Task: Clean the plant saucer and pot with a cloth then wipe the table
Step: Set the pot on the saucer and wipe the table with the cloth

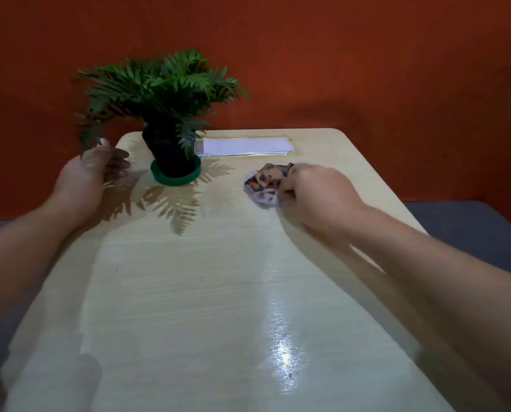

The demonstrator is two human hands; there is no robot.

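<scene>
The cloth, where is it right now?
In the head view the cloth is bunched on the table right of centre, gripped by the right hand, right of the green saucer and just in front of the white packet.

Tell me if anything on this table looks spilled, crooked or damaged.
Nothing stands out. The black pot stands upright in its green saucer, the right hand holds the crumpled cloth on the table, and no spill shows.

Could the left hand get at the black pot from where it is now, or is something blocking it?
Probably yes. The left hand hangs open just left of the black pot, with bare table between them. Only drooping fern fronds overhang its fingers, and the right hand holds the cloth well clear.
</scene>
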